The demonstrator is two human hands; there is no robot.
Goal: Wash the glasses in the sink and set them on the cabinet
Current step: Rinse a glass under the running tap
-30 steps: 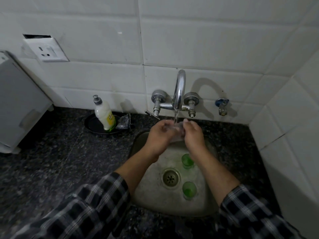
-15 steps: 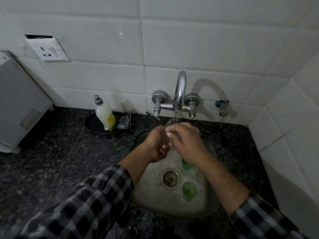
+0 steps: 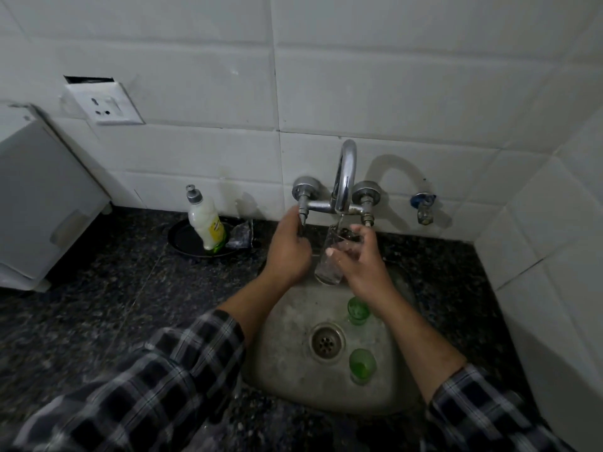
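Note:
My right hand (image 3: 360, 267) holds a clear glass (image 3: 329, 260) upright under the spout of the chrome tap (image 3: 345, 177), where water runs into it. My left hand (image 3: 288, 251) has left the glass and its fingers curl around the tap's left handle (image 3: 302, 214). Two small green glasses stand in the steel sink (image 3: 290, 327): one (image 3: 357, 309) beside my right wrist, the other (image 3: 362, 365) right of the drain (image 3: 327, 342).
A dish soap bottle (image 3: 207, 223) stands on a black plate (image 3: 182, 241) with a crumpled wrapper (image 3: 240, 237), left of the tap. A white appliance (image 3: 42, 207) sits at far left on the dark granite counter (image 3: 98, 305). White tiled walls close the back and right.
Both hands were rubbing the clear glass under the tap. Now my left hand has let go and moved up to the left tap handle, and my right hand alone holds the glass.

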